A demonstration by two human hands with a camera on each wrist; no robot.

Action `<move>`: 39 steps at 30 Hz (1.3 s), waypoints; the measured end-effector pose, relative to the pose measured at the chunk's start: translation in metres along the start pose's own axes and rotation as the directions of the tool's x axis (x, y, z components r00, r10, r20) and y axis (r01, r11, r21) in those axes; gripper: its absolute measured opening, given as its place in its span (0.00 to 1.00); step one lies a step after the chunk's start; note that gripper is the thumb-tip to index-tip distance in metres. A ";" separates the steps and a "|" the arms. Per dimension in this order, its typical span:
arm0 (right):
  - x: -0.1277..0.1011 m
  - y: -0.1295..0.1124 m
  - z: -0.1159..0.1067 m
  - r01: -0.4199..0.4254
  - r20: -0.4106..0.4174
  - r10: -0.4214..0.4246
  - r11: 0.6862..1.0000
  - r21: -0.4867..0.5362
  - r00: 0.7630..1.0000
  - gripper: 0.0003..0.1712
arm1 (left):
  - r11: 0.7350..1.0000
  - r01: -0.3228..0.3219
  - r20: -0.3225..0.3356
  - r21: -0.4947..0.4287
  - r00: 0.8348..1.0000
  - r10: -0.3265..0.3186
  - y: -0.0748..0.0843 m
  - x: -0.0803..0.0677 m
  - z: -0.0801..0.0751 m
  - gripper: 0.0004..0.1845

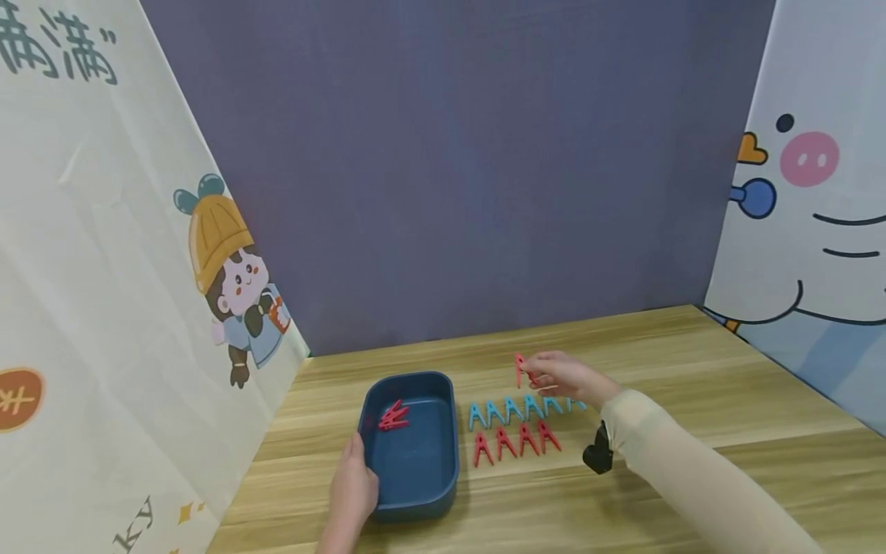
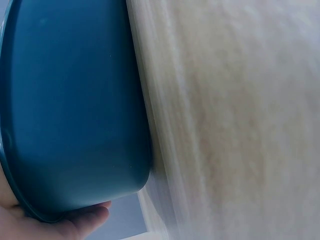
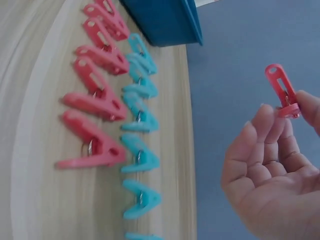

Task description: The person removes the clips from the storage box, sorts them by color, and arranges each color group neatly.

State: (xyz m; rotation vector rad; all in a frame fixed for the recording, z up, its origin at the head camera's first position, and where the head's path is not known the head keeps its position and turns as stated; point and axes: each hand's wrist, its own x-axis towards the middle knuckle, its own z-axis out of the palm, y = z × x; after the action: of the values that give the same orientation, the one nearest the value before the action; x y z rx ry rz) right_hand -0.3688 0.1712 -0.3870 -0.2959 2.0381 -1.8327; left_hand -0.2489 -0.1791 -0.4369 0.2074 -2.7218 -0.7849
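Note:
A dark blue plastic box (image 1: 415,465) stands on the table, with several red clothespins (image 1: 394,416) heaped toward its back left. My left hand (image 1: 353,485) grips the box's near left rim; in the left wrist view, fingers (image 2: 92,220) curl around the edge. Above the table, behind the rows, my right hand (image 1: 564,375) pinches a red clothespin (image 3: 280,82) between thumb and fingertips. Below it runs a row of several light blue clothespins (image 1: 513,410), its right end partly covered by the hand and wrist. In front of that lies a row of several red clothespins (image 1: 506,443).
The wooden table (image 1: 526,512) meets a plain grey-blue panel (image 1: 471,154) at the back. Printed cartoon panels (image 1: 104,269) border the left and right. A black device (image 1: 598,454) hangs at the right wrist, close beside the clothespin rows.

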 end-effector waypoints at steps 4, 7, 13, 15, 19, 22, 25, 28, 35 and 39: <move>-0.004 0.006 -0.007 -0.023 -0.023 0.023 1.000 -0.016 0.999 0.22 | 1.000 -0.003 0.003 0.004 1.000 0.003 0.000 0.000 0.000 0.28; -0.008 0.012 -0.011 -0.036 -0.038 0.035 0.999 -0.035 0.999 0.22 | 1.000 -0.012 0.007 0.008 1.000 0.012 0.000 0.000 -0.001 0.28; -0.013 0.029 -0.018 -0.042 -0.012 0.041 0.999 -0.022 0.999 0.13 | 1.000 -0.015 0.010 0.011 1.000 0.015 0.000 0.000 -0.002 0.28; -0.014 0.036 -0.021 -0.046 0.001 0.046 0.999 -0.012 0.999 0.11 | 1.000 -0.018 0.010 0.013 1.000 0.018 0.000 -0.001 -0.001 0.28; -0.017 0.046 -0.027 -0.052 0.001 0.052 0.999 -0.015 0.999 0.12 | 1.000 -0.013 0.011 0.015 1.000 0.013 0.000 0.000 -0.001 0.28; -0.018 0.051 -0.030 -0.055 0.003 0.055 0.998 -0.005 0.999 0.14 | 1.000 -0.016 0.012 0.019 1.000 0.015 0.000 0.000 -0.001 0.28; -0.021 0.054 -0.032 -0.050 0.024 0.051 0.999 -0.013 0.998 0.13 | 1.000 -0.021 0.015 0.020 1.000 0.021 0.000 0.000 -0.001 0.27; -0.025 0.057 -0.034 -0.051 0.044 0.053 0.998 -0.033 0.998 0.10 | 1.000 -0.025 0.012 0.015 1.000 0.025 0.001 -0.001 -0.001 0.27; -0.031 0.066 -0.036 -0.076 0.024 0.080 0.991 -0.111 0.997 0.09 | 0.999 -0.033 0.000 0.013 0.999 0.033 0.000 -0.001 -0.002 0.27; -0.032 0.070 -0.038 -0.082 0.019 0.085 0.989 -0.126 0.996 0.09 | 1.000 -0.027 0.005 0.012 1.000 0.027 0.000 -0.001 -0.002 0.28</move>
State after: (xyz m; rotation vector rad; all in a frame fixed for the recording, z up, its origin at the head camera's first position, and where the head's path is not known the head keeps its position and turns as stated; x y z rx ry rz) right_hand -0.3491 0.2272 -0.4487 -0.2613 2.1193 -1.6480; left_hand -0.2478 -0.1795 -0.4355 0.1706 -2.7291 -0.7621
